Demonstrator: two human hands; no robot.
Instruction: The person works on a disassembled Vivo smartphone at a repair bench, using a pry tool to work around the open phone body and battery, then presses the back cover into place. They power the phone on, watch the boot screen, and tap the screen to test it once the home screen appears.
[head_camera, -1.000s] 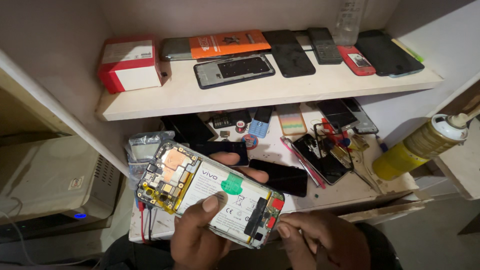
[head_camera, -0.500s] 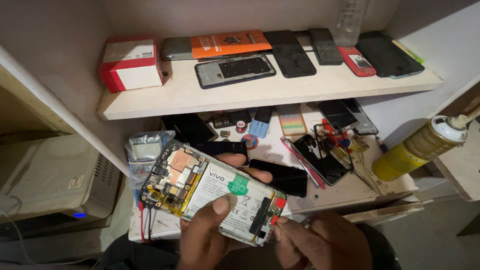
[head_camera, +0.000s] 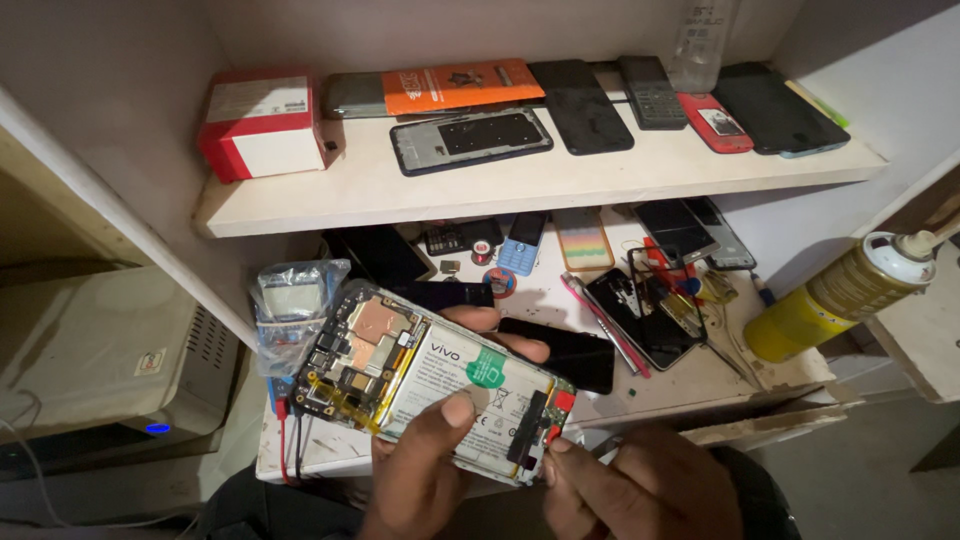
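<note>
Opened phone (head_camera: 430, 385) slightly lower; hands' wrists cropped.

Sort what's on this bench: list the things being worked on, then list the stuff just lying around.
In hand:
- opened phone, back off, battery and board showing
- left hand, holding it
- right hand, fingertips at its lower end

Lying about:
- red and white box
- orange packet
- yellow spray can
- red phone
- black phone on the bench

left hand (head_camera: 425, 470): grip closed, thumb on top | right hand (head_camera: 640, 490): fingertips pinched
</note>
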